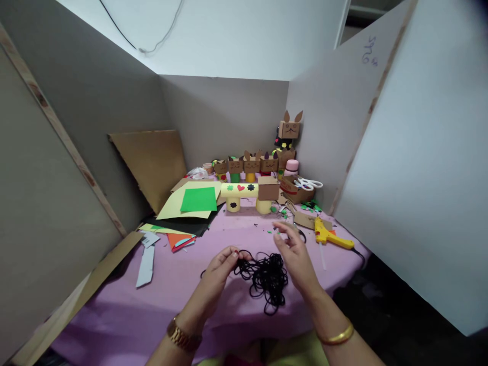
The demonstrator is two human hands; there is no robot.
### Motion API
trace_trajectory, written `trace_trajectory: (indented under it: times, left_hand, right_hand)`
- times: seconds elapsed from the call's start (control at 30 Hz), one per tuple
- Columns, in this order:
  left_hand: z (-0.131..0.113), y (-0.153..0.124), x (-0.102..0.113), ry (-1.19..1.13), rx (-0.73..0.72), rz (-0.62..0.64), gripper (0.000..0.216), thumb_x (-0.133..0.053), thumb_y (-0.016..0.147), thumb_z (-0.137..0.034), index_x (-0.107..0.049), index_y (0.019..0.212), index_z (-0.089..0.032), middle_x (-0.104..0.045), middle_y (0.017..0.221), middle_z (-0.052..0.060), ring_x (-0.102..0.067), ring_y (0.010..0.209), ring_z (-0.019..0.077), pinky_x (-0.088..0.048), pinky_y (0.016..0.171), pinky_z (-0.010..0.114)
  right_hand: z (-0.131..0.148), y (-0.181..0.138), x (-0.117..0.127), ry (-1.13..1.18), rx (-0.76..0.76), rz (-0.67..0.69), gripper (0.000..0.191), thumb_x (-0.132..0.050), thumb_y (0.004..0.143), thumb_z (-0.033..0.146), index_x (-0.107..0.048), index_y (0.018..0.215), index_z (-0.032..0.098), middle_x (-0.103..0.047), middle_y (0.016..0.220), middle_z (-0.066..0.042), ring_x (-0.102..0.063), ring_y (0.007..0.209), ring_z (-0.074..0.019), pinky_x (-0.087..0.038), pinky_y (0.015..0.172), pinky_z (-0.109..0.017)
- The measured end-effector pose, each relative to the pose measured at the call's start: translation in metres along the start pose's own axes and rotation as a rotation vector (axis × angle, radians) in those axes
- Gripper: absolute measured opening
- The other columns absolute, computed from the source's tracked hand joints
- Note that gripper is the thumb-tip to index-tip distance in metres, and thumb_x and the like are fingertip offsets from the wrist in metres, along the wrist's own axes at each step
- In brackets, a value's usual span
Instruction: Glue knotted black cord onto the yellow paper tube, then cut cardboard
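A tangled bundle of black cord (270, 277) hangs and lies between my hands at the front of the table. My left hand (223, 267) pinches part of the cord between thumb and fingers, at the bundle's left side. Over the right side of the bundle is my right hand (295, 254), its thumb and fingers apart and curved, with nothing visible in them. Just beyond the right fingers, a black loop (302, 235) shows partly; the hand hides the rest. Farther back stands a yellow tube figure (244, 190) with a brown box head and paper cutouts.
A yellow glue gun (331, 235) lies at the right. White scissors (308, 184) rest in a cardboard box (295, 193). Green paper (199, 199) and other sheets are stacked left. Several box-headed figures (251, 165) line the back, near a pink bottle (292, 166). Partitions enclose the table.
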State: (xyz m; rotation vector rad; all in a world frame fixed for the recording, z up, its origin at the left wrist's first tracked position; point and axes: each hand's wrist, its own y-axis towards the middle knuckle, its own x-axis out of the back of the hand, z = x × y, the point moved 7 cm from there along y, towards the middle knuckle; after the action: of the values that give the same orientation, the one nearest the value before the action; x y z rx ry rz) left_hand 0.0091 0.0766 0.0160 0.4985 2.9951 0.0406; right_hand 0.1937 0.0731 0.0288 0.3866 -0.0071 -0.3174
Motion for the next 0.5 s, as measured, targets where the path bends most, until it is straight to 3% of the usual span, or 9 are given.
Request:
trace_trajectory:
  times: [0.1, 0.17, 0.23, 0.3, 0.5]
  left_hand:
    - [-0.005, 0.0, -0.005, 0.038, -0.026, 0.012, 0.018, -0.051, 0.083, -0.033, -0.061, 0.077, -0.018, -0.062, 0.079, 0.002, -0.052, 0.081, 0.0165, -0.039, 0.078, 0.027]
    - [-0.007, -0.001, -0.007, 0.071, -0.033, 0.017, 0.018, -0.053, 0.082, -0.034, -0.061, 0.075, -0.019, -0.06, 0.076, 0.001, -0.052, 0.079, 0.0168, -0.039, 0.077, 0.027]
    - [-0.008, -0.002, -0.008, 0.102, -0.037, 0.035, 0.02, -0.053, 0.081, -0.035, -0.06, 0.074, -0.018, -0.059, 0.075, 0.001, -0.052, 0.079, 0.0174, -0.039, 0.077, 0.028]
    - [-0.008, -0.003, -0.007, 0.123, -0.035, 0.056, 0.021, -0.051, 0.082, -0.036, -0.06, 0.073, -0.018, -0.059, 0.075, 0.002, -0.052, 0.079, 0.0178, -0.039, 0.077, 0.028]
    - [0.006, -0.002, 0.007, 0.138, 0.006, 0.022, 0.024, -0.052, 0.081, -0.039, -0.062, 0.074, -0.019, -0.063, 0.079, 0.004, -0.054, 0.081, 0.0189, -0.039, 0.077, 0.029]
  right_hand:
    - [0.02, -0.012, -0.038, -0.142, 0.106, 0.335, 0.017, -0.062, 0.078, 0.036, -0.068, 0.091, 0.027, -0.056, 0.111, -0.005, -0.048, 0.107, -0.0228, -0.033, 0.089, -0.034]
    - [0.023, -0.015, -0.049, -0.055, 0.082, 0.393, 0.009, -0.066, 0.074, 0.033, -0.069, 0.074, 0.025, -0.06, 0.098, -0.003, -0.052, 0.099, -0.0219, -0.034, 0.088, -0.033]
    - [0.02, -0.01, -0.048, 0.104, 0.016, 0.331, 0.013, -0.07, 0.071, 0.031, -0.065, 0.062, 0.023, -0.062, 0.085, -0.002, -0.054, 0.088, -0.0204, -0.036, 0.084, -0.032]
    - [0.013, -0.001, -0.038, 0.249, -0.044, 0.218, 0.015, -0.07, 0.071, 0.032, -0.063, 0.063, 0.022, -0.062, 0.076, 0.0, -0.054, 0.08, -0.0183, -0.038, 0.078, -0.03]
    - [-0.003, 0.033, 0.019, 0.544, -0.107, -0.142, 0.022, -0.069, 0.069, 0.041, -0.055, 0.069, 0.024, -0.059, 0.065, 0.006, -0.053, 0.059, -0.0118, -0.042, 0.056, -0.024]
